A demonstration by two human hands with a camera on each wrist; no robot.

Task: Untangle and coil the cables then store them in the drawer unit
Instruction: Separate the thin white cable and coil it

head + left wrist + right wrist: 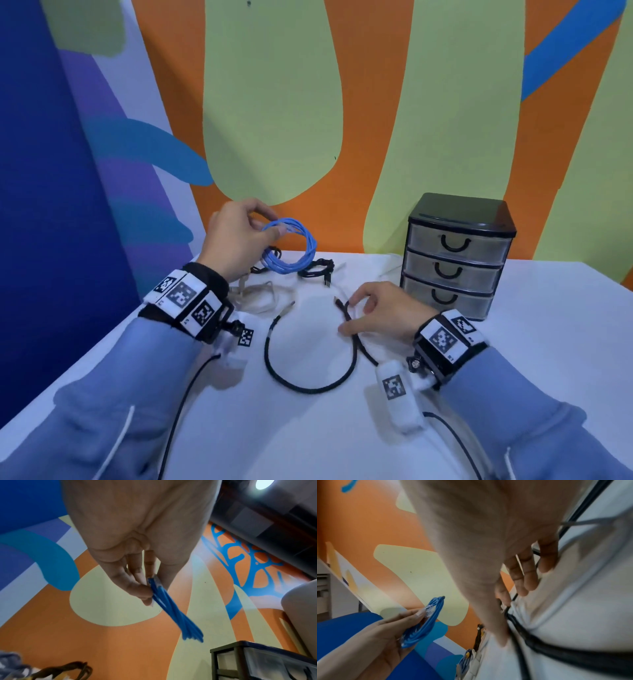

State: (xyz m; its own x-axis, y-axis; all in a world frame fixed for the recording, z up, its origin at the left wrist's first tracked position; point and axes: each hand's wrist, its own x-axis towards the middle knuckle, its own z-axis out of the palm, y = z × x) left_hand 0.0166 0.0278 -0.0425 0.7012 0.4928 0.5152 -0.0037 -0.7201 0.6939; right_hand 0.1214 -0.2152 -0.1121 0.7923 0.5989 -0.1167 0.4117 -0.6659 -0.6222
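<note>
A coiled blue cable [291, 248] is pinched above the white table [513, 342] by the left hand [236, 236]; its clear plug is resolved only in the right-wrist view. A braided black cable [308, 377], lying in a U, is touched by the right hand [380, 313], fingers curled; grip cannot be told. The translucent three-drawer unit [455, 257] is seen shut, right.

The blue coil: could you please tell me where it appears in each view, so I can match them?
Head: blue coil left of centre, held above the table by the left hand.
Left wrist: centre, edge-on below the fingers.
Right wrist: lower left.
Shared landmark: the left hand holding it.
</note>
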